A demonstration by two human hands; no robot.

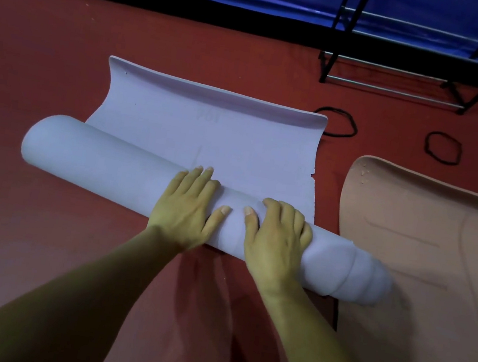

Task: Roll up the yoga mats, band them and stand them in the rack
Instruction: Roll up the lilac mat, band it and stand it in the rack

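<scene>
Your lavender mat (pixel 207 133) lies on the red floor (pixel 48 62), partly rolled, with a flat tail ahead of you. It looks like soft, light foam that will likely spring open, and its right end sticks out in steps, so take hold wider. Your left hand (pixel 188 207) presses flat on top of it. Your right hand (pixel 276 235), just beside, curls its fingers over it.
</scene>
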